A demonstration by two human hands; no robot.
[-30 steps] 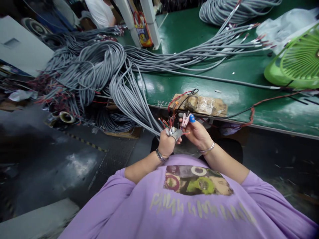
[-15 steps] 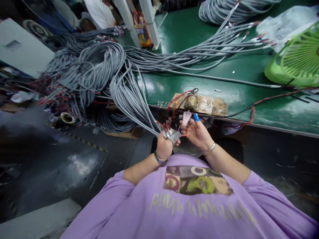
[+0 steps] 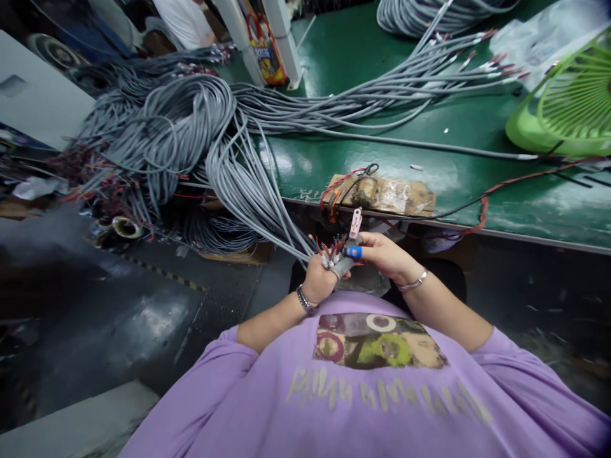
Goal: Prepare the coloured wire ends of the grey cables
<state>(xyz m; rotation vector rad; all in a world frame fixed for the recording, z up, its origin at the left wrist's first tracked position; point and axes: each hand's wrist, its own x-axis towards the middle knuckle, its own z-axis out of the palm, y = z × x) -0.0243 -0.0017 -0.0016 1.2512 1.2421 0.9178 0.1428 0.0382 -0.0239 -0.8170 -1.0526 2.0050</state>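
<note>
My left hand (image 3: 319, 280) is closed around the ends of a bunch of grey cables (image 3: 281, 229). Its thumb has a grey wrap. Thin coloured wires (image 3: 329, 248), mostly red and dark, fan out above that fist. Close beside it, my right hand (image 3: 387, 254) pinches at the wire ends, a blue wrap (image 3: 354, 252) on one finger. A flat pale pink piece with small holes (image 3: 356, 222) sticks up from the right fingertips. What else lies between those fingers is hidden.
On the green table (image 3: 334, 152) lie a large heap of grey cable (image 3: 186, 121), a wooden block (image 3: 405, 197) with wires, and a green fan (image 3: 573, 108). A snack bag (image 3: 268, 54) hangs by a white post. Another person's white sleeve (image 3: 184, 22) shows behind.
My right hand has turned over, from palm up with fingers apart to a pinch against the wires by my left hand. The pink piece now points upright. The view has shifted slightly.
</note>
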